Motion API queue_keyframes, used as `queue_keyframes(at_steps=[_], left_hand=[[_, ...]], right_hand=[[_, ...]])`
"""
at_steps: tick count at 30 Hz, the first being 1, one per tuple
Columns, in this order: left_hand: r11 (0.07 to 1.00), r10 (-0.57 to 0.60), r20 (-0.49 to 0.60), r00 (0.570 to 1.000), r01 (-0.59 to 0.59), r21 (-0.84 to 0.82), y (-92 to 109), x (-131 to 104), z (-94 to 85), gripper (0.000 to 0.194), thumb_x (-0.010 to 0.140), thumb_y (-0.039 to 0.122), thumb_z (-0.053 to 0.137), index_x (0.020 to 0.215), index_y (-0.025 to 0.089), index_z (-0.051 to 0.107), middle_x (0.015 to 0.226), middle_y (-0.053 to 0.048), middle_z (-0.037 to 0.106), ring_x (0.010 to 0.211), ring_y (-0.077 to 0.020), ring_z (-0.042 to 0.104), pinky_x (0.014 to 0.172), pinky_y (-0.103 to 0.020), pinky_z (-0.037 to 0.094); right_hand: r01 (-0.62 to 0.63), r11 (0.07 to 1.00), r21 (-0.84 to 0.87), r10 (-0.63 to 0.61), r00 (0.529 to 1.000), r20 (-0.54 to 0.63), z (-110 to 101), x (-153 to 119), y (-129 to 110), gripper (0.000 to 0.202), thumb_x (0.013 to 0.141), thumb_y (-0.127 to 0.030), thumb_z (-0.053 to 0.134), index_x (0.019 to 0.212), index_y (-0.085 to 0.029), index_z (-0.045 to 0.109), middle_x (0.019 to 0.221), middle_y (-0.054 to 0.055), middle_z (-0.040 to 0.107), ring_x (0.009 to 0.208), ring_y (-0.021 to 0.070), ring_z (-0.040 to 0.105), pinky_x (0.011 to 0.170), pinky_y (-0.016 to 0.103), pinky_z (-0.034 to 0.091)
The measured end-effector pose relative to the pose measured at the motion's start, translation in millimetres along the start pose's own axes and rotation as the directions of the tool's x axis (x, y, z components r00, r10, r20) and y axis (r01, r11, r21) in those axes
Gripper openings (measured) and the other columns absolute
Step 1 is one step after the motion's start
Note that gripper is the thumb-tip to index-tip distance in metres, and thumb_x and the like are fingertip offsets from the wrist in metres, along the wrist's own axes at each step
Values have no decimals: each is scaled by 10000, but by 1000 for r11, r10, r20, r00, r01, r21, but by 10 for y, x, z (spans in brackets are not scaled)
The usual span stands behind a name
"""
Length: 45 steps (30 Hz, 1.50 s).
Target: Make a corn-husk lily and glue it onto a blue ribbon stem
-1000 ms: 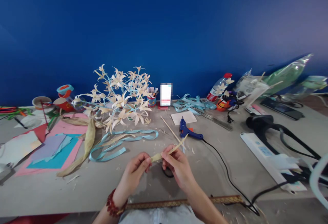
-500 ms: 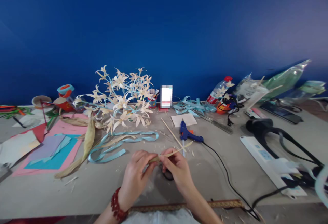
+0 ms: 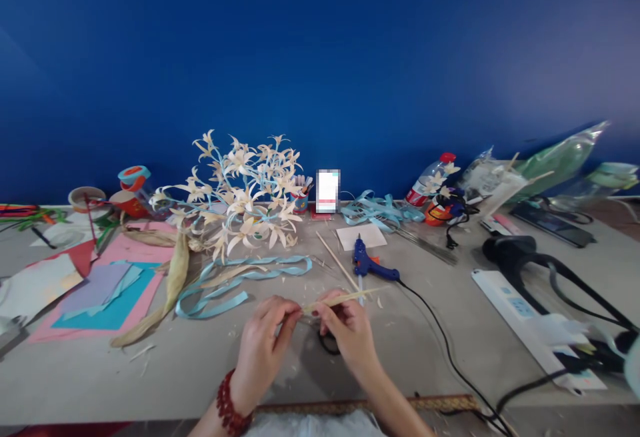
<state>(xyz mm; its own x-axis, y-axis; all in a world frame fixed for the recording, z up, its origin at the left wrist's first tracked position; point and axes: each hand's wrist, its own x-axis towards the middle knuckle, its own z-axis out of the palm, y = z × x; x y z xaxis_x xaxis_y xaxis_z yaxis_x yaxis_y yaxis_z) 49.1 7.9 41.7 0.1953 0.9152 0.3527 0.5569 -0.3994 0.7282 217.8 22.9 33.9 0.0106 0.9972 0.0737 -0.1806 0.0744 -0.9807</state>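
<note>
A narrow strip of pale dried husk (image 3: pixel 350 297) runs between my two hands above the table's near middle. My left hand (image 3: pixel 273 320), with a red bracelet at the wrist, pinches its left end between thumb and finger. Further along, my right hand (image 3: pixel 347 320) grips the same strip, whose pointed tip sticks out to the right. Beneath my fingers a dark ring-like handle (image 3: pixel 327 342) lies on the table, partly hidden. Just beyond my right hand rests a blue glue gun (image 3: pixel 369 263) with a clear glue stick in its back.
White husk flowers (image 3: pixel 245 190) on blue stems stand at the back. A light-blue ribbon (image 3: pixel 220 307), dried husks (image 3: pixel 175 277) and coloured paper (image 3: pixel 95 317) lie to the left. On the right are a power strip (image 3: pixel 510 300), a black cord (image 3: pixel 445 337) and a bottle (image 3: pixel 427 180).
My left hand has shifted slightly left along the husk strip, and more of the strip now shows straight between and beyond my hands. The view has moved slightly.
</note>
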Motion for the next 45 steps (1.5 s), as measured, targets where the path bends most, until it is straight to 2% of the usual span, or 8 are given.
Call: queue_keyframes(at_steps=[13,21,28,31,35,37,41,45], left_hand=[[981,-104,27,994,107,-163,47,-29,54,185,963,240,443,833,205,569,733,-4,604,669,-147,578,628,-230,448],[997,61,44,997,-58,-57,75,20,10,115,923,179,509,927,199,622,855,-67,664,813,-207,600,739,-314,464],[974,-68,77,995,82,-209,112,26,3,266,977,285,415,779,194,568,700,-24,578,653,-158,536,611,-251,397],[891,-154,195,969,222,-397,117,24,0,355,964,394,434,688,191,526,631,-1,510,607,-143,474,585,-243,369],[592,-260,409,875,479,-648,80,-1,19,377,917,486,493,718,173,561,634,-5,526,596,-137,476,596,-247,381],[523,-259,457,851,521,-674,60,-18,36,363,912,472,513,733,162,579,642,-14,543,596,-135,484,604,-249,385],[689,-221,337,915,391,-610,66,-27,57,367,944,431,472,750,158,621,600,2,505,565,-128,450,571,-242,367],[914,-115,172,978,172,-368,130,-9,27,317,960,369,448,806,174,645,679,-26,579,624,-154,505,609,-252,390]], right_hand=[[-51,999,-13,52,995,91,52,-37,52,285,786,-438,717,679,-183,650,615,-8,569,497,114,518,470,218,430],[70,977,-203,-48,993,111,23,-41,-1,259,852,-377,657,687,-178,637,604,-7,550,536,123,488,481,219,365],[164,972,-171,-129,972,195,-2,-53,-34,133,828,-322,691,894,-216,734,800,43,679,695,178,612,600,254,471],[124,984,-125,-94,971,221,-9,-46,-54,165,842,-339,680,938,-231,760,794,45,682,654,170,614,556,252,471],[-17,999,51,-5,915,404,-23,-23,-105,224,824,-400,699,948,-225,761,708,23,671,574,161,622,521,259,482],[-42,997,64,9,898,441,-31,-15,-129,217,832,-403,690,924,-219,757,680,17,673,552,157,620,524,261,484],[75,993,-86,-53,972,230,-17,-23,-122,225,838,-387,678,730,-196,726,562,-8,606,494,118,516,482,224,409],[-5,999,-42,9,996,90,35,-52,-64,288,792,-441,705,659,-189,658,570,-19,556,464,103,455,431,214,363]])
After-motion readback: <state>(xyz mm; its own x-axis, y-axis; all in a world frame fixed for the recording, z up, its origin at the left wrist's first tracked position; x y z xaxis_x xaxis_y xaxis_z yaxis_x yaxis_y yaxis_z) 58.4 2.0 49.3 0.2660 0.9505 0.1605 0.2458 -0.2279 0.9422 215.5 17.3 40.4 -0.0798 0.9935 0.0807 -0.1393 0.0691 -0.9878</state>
